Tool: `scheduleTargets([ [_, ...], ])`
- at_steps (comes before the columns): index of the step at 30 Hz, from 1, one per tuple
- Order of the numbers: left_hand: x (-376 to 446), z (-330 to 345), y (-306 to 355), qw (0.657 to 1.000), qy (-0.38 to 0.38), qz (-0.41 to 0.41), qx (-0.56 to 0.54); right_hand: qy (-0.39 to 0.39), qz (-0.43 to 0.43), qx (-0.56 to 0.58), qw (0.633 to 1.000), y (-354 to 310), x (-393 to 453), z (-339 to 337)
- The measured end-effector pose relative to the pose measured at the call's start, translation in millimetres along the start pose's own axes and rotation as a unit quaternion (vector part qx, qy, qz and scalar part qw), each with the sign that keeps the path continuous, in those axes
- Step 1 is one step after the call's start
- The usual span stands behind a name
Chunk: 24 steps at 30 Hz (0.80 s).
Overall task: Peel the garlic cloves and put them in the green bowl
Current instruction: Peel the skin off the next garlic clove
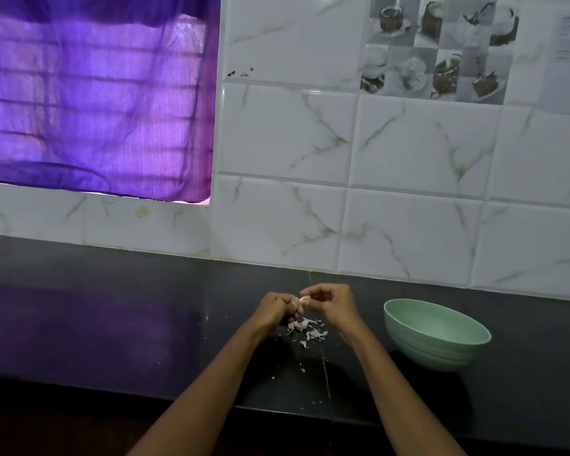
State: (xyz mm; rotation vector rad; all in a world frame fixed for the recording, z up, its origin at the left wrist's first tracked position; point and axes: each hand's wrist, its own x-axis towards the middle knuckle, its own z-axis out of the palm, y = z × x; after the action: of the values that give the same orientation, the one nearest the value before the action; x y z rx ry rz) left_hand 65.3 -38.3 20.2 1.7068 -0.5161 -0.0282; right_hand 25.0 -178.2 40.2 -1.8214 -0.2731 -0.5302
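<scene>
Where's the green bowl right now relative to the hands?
In the head view the green bowl sits on the dark counter to the right of the right hand, apart from it, beyond the pile of garlic skins.

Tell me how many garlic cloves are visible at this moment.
1. The small pale garlic clove is pinched between the fingertips of both hands, left hand and right hand, above the papery white peels. The left fist or the pale green bowl may hide more.
</scene>
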Motion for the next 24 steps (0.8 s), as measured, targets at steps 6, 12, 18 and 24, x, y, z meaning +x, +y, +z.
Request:
scheduleTargets([
  [6,-1,0,7,0.988,-0.041,-0.034,-0.146,0.023,0.001,0.141,0.99,-7,-2,2],
  [12,-2,2,9,0.989,-0.015,-0.043,-0.141,0.031,0.003,0.154,0.988,-6,-2,5],
  [18,-4,1,11,0.99,0.024,-0.016,-0.135,0.004,0.029,0.252,0.967,-10,-3,7],
  [24,-3,-1,-7,0.984,0.108,0.064,0.126,0.033,0.046,0.366,0.929,-13,-1,4],
])
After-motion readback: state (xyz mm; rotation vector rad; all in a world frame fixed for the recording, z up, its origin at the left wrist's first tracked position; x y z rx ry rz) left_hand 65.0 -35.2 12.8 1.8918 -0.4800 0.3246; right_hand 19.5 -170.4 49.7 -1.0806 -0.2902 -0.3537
